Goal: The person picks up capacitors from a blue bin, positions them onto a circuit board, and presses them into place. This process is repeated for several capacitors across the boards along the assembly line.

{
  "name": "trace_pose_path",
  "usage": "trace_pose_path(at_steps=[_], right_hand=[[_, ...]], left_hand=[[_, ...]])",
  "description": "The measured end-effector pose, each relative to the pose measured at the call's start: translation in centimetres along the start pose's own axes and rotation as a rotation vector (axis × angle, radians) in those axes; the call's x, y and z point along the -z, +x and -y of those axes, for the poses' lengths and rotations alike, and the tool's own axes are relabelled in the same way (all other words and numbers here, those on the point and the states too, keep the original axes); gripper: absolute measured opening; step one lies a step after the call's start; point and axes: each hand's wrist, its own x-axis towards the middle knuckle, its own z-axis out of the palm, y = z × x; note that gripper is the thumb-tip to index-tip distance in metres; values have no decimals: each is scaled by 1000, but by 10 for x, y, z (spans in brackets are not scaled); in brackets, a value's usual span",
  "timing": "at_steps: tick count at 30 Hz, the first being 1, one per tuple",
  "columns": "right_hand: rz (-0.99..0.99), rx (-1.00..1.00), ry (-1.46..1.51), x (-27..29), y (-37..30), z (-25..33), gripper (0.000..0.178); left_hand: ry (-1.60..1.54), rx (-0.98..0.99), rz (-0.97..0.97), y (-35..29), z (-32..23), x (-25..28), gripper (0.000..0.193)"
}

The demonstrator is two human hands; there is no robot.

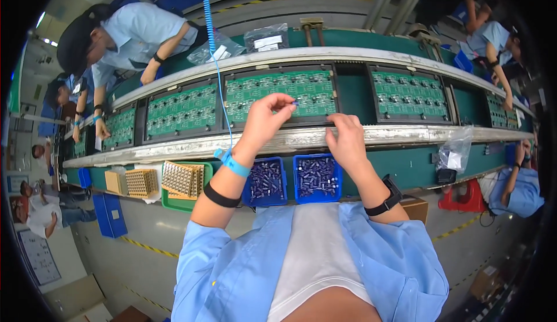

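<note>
My left hand (pixel 268 122) is over the green circuit boards (pixel 243 93) in the black frame in front of me. Thumb and fingertips pinch a small dark blue-purple capacitor (pixel 295 102) just above the board. A blue band and a black band circle that arm. My right hand (pixel 348 139) is at the frame's near edge, fingers bent and thumb apart from them, with nothing visible between. Close below my hands stand two blue bins, the left bin (pixel 245 197) and the right bin (pixel 318 199), both full of similar purple capacitors.
A metal rail (pixel 191 148) runs along the line's near side. More framed boards (pixel 409 94) sit to the right and left. A coiled blue cord (pixel 207 17) hangs down to my left wrist. A green tray (pixel 180 203) holds tan component strips. Co-workers' hands (pixel 101 129) reach in at both ends.
</note>
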Motion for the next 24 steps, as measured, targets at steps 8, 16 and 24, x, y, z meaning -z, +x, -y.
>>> trace_pose_path(at_steps=[8,16,24], right_hand=[[382,-42,292,26,-57,59,14],[656,85,182,0,-87,70,16],[666,131,83,-8,-89,77,17]], left_hand=[[423,-64,54,43,12,0,16],[679,-376,99,59,25,-22,15],[855,-639,61,62,34,-34,13]])
